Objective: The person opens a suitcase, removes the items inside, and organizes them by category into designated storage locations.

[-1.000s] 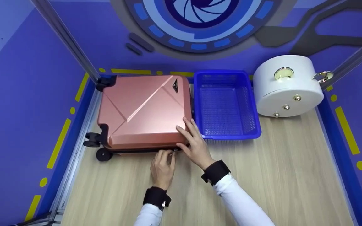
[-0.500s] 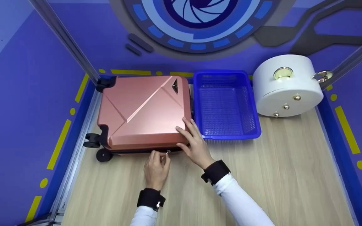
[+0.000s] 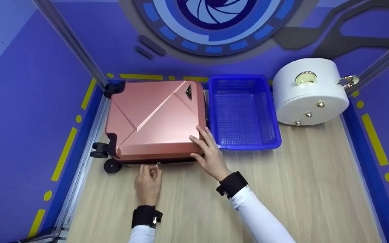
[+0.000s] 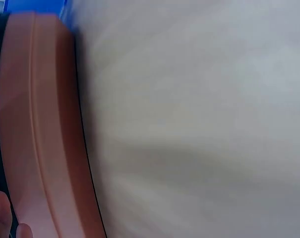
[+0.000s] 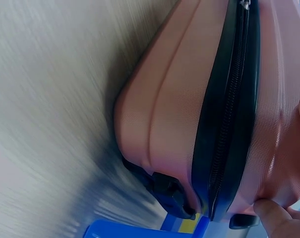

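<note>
Head view downward; wrist views close; suitcase (image 3: 160, 116) shared.

Pink suitcase (image 3: 160, 111): hard shell with angular creases, lying flat, black wheels (image 3: 112, 166) at the left
Zipper pull (image 3: 158, 163): small, metallic, on the black seam (image 5: 228, 119), about midway along near side

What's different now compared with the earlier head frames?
The left hand, pinching the zipper pull, has moved left along the near side of the suitcase, toward its wheels. Nothing visibly taken up or let go. The right hand stays on the near right corner; suitcase, blue basket and white case haven't moved.
</note>
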`<state>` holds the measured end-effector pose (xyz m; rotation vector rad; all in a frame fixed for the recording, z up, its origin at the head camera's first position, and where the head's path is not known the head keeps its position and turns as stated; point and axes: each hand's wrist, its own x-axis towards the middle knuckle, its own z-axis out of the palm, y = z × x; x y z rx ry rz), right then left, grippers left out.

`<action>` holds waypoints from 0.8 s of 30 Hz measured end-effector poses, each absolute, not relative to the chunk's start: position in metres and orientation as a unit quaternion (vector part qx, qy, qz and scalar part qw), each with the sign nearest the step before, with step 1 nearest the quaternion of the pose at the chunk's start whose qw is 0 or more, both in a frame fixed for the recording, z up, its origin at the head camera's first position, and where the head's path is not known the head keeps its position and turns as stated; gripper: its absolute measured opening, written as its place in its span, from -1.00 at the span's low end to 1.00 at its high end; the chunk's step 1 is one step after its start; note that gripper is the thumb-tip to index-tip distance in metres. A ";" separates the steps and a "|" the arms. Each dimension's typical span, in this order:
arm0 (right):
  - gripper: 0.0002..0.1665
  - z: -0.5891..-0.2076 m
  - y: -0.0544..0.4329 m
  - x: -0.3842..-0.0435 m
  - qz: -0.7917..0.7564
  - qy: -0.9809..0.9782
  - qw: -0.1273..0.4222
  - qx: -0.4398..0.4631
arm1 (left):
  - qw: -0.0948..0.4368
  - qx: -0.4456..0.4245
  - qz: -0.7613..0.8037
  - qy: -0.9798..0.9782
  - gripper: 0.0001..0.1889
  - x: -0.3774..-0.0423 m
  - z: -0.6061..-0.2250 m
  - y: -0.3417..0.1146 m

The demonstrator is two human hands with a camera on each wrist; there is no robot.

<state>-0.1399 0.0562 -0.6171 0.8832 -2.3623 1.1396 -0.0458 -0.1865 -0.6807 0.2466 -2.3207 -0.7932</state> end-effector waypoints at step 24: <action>-0.30 -0.613 0.063 -0.153 0.414 -0.836 0.164 0.321 | 0.320 0.148 -0.282 -0.892 -0.88 -0.035 -0.669 -0.232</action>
